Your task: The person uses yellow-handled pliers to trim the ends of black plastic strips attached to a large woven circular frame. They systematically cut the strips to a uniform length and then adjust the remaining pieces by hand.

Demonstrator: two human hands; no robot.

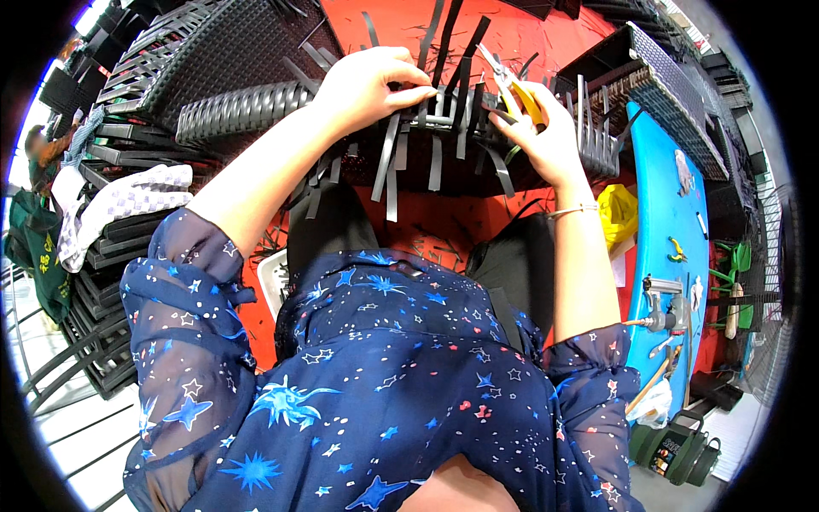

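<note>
Across my lap lies a black woven wicker piece (247, 111) with a metal frame bar showing at its middle. Several loose flat black strips (386, 158) stick up and hang down along that bar. My left hand (368, 85) is closed over the left part, its thumb and forefinger pinching a strip at the bar. In my right hand (550, 141) sits a pair of cutting pliers (531, 101) with yellow handles, its jaws pointing up and away to the left. The right fingers also rest close to the strips; whether they touch one I cannot tell.
Right of me stands a blue board (665, 200) bearing small yellow pliers (676, 250) and a grey metal tool (670, 311). A yellow bag (616, 213) hangs beside it. Stacked black frames (102, 333) and checked cloth (136, 200) are at left. Strip scraps litter the red ground (426, 226).
</note>
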